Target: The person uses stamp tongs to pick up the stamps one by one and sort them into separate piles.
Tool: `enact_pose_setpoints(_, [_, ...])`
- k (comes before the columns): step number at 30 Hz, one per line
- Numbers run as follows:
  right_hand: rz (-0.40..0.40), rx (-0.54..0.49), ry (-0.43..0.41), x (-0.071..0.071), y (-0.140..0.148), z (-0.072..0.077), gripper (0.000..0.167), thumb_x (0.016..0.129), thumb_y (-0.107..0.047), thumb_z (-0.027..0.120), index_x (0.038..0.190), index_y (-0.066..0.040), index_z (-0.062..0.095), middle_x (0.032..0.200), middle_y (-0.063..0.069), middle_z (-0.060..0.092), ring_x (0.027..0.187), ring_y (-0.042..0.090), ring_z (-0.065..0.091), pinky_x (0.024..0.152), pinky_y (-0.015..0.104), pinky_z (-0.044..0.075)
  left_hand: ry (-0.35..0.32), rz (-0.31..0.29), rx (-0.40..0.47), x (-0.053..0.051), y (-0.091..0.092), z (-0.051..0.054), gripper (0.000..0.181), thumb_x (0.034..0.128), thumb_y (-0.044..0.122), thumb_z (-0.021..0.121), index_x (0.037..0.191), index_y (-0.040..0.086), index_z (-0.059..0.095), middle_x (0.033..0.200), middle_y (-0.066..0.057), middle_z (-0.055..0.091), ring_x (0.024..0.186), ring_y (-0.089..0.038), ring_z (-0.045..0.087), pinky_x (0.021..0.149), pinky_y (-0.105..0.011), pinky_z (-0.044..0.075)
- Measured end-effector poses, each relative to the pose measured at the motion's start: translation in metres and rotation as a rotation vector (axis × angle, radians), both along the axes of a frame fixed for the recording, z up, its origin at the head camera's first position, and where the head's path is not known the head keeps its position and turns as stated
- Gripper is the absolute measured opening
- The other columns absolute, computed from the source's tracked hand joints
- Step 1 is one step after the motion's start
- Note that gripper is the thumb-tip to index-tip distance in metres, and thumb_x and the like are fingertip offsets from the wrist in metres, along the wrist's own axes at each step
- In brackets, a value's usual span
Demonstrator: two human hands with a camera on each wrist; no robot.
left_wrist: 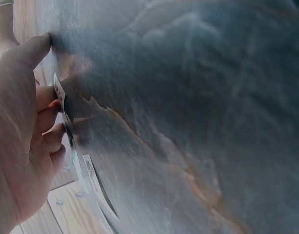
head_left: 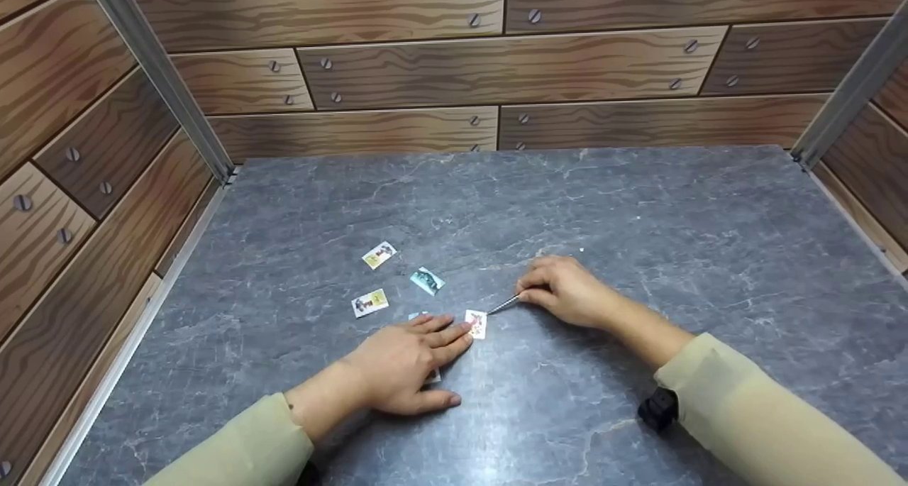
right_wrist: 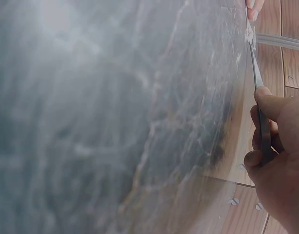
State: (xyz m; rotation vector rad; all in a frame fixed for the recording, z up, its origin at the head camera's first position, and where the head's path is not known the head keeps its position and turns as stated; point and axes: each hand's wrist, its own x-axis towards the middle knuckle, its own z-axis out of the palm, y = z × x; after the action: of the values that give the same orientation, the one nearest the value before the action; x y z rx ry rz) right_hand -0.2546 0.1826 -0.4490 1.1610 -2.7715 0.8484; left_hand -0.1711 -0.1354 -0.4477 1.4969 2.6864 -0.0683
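Observation:
My right hand [head_left: 567,291] grips slim metal tweezers [head_left: 505,304] [right_wrist: 257,73], their tips at the upper right corner of a small white stamp [head_left: 479,323] with a reddish picture. On that stamp's left edge rest the fingertips of my left hand [head_left: 404,362], which lies palm down with fingers extended. Two more stamps are mostly hidden by the left hand: a bluish edge [head_left: 417,316] shows above its fingers and a pale corner [head_left: 433,378] near its thumb. In the left wrist view, a stamp [left_wrist: 97,185] lies flat beyond the fingers [left_wrist: 53,139].
Farther left on the grey marbled table [head_left: 681,209] lie a yellow-and-white stamp [head_left: 379,255], a teal stamp [head_left: 428,281] and another yellowish stamp [head_left: 370,303]. A tiny white scrap [head_left: 582,250] is beyond the right hand. Wood-patterned walls [head_left: 496,67] and metal posts [head_left: 163,74] border the table.

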Motion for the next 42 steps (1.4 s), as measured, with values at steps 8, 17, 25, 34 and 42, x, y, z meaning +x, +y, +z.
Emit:
enact_pose_setpoints(8, [0.019, -0.007, 0.036, -0.001, 0.000, -0.001, 0.008, 0.098, -0.014, 0.076, 0.100, -0.010, 0.082, 0.097, 0.002, 0.074, 0.097, 0.027, 0.069, 0.091, 0.052, 0.055, 0.026, -0.001, -0.001, 0.001, 0.000, -0.001, 0.083, 0.1056, 0.068, 0.043, 0.165, 0.010, 0.040, 0.169, -0.008, 0.038, 0.154, -0.029, 0.038, 0.127, -0.045, 0.031])
enact_pose_setpoints(17, [-0.005, -0.010, 0.031, 0.000, 0.009, 0.003, 0.008, 0.098, -0.013, 0.075, 0.101, -0.011, 0.082, 0.102, 0.005, 0.074, 0.103, 0.031, 0.069, 0.098, 0.057, 0.052, 0.037, -0.009, -0.004, 0.000, 0.000, 0.000, 0.082, 0.1057, 0.068, 0.043, 0.165, 0.010, 0.040, 0.169, -0.009, 0.038, 0.154, -0.030, 0.038, 0.127, -0.045, 0.030])
enact_pose_setpoints(25, [-0.023, -0.011, 0.018, 0.002, 0.017, 0.006, 0.007, 0.097, -0.011, 0.076, 0.101, -0.011, 0.082, 0.100, 0.002, 0.074, 0.101, 0.029, 0.069, 0.095, 0.054, 0.054, 0.018, -0.008, 0.004, 0.000, 0.000, 0.001, 0.082, 0.1059, 0.067, 0.043, 0.165, 0.009, 0.040, 0.168, -0.010, 0.038, 0.154, -0.031, 0.038, 0.127, -0.045, 0.030])
enact_pose_setpoints(34, [-0.053, -0.027, 0.055, 0.004, 0.029, 0.013, 0.008, 0.097, -0.011, 0.076, 0.102, -0.008, 0.082, 0.101, 0.004, 0.075, 0.100, 0.029, 0.070, 0.094, 0.055, 0.054, 0.022, -0.010, 0.028, 0.002, -0.002, -0.002, 0.082, 0.1060, 0.066, 0.044, 0.164, 0.008, 0.041, 0.168, -0.011, 0.039, 0.154, -0.033, 0.038, 0.127, -0.045, 0.030])
enact_pose_setpoints(42, [-0.083, -0.047, 0.067, 0.005, 0.044, 0.019, 0.008, 0.097, -0.009, 0.076, 0.102, -0.007, 0.082, 0.101, 0.003, 0.075, 0.101, 0.030, 0.069, 0.093, 0.055, 0.054, 0.037, -0.021, 0.101, 0.005, -0.003, -0.002, 0.079, 0.1053, 0.062, 0.051, 0.160, 0.005, 0.046, 0.165, -0.013, 0.045, 0.152, -0.032, 0.042, 0.126, -0.044, 0.031])
